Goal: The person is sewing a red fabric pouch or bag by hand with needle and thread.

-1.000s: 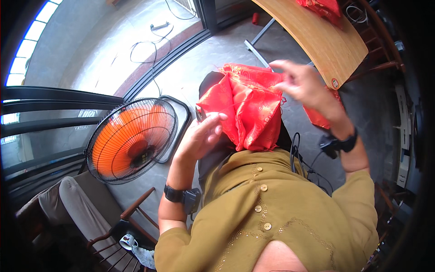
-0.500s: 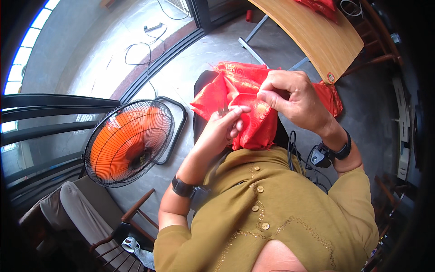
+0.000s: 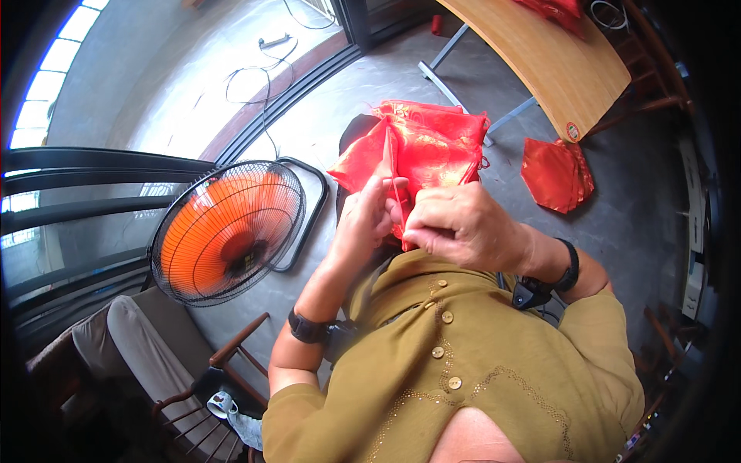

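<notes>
The lap point(image 3: 353, 133) bears red cloth point(image 3: 444, 150), the counter point(image 3: 544, 69) between one and two o'clock a red bundle point(image 3: 557, 14), the floor point(image 3: 629, 185) a fan point(image 3: 231, 235) at nine.

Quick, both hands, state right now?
Left hand: fingers part-curled at the red cloth; grip cannot be told.
Right hand: closed, thumb against fingers; anything pinched cannot be made out.

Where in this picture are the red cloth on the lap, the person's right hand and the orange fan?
Red cloth on the lap point(image 3: 438, 153): head view, its patterned face, right of the fold.
Right hand point(image 3: 467, 224): head view, the back of the hand.
Orange fan point(image 3: 228, 234): head view, middle of its round front.
</notes>
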The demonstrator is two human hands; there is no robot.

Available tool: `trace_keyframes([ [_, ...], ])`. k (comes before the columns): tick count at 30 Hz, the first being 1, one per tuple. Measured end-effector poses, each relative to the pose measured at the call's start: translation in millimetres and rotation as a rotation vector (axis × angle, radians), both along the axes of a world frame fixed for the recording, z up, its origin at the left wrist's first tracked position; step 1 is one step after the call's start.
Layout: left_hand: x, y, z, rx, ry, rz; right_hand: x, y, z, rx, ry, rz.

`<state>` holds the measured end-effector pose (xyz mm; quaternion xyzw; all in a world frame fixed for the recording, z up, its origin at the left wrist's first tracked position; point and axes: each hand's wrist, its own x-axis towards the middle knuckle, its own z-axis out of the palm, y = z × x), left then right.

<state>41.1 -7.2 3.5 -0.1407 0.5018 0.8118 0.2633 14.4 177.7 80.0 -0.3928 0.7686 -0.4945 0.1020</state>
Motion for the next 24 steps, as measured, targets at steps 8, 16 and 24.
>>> trace_keyframes([
  [8, -2, -10, 8, -0.438, 0.264, -0.314, 25, -28, -36, 0.085, 0.206, 0.138],
  [16, -4, -33, 19, -0.322, -0.061, -0.298, -3, -16, -29, 0.158, 0.329, 0.148],
  [24, -4, -73, -19, 0.429, -0.172, -0.044, -46, -27, -78, 0.252, 0.330, -0.097],
])
